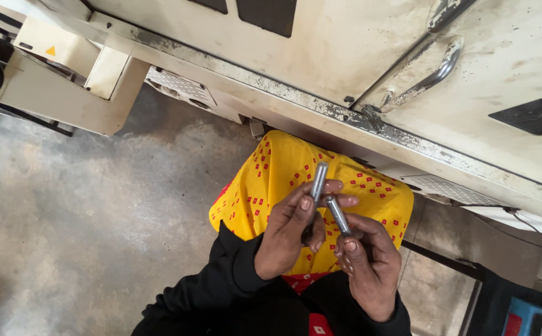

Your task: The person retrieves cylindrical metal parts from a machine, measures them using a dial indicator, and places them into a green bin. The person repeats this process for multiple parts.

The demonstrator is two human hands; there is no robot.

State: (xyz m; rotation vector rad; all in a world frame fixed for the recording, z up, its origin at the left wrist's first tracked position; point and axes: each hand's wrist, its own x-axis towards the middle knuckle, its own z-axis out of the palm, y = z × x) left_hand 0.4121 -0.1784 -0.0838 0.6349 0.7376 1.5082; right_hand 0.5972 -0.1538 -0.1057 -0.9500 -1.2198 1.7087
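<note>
My left hand point(292, 230) grips a short grey metal rod point(318, 179) that stands nearly upright between thumb and fingers. My right hand point(367, 261) pinches a second metal rod point(338, 214), tilted up to the left, its upper tip close to the first rod. Both hands are held over my lap, which is covered by a yellow cloth with red square dots point(271, 168). Black sleeves point(233, 274) cover both wrists.
A dirty cream machine cabinet point(345, 56) with a metal door handle point(429, 78) fills the top right. A cream bracket with a warning sticker point(53, 81) stands at the top left. Grey concrete floor point(84, 211) lies to the left. A blue box point(529, 317) sits at the bottom right.
</note>
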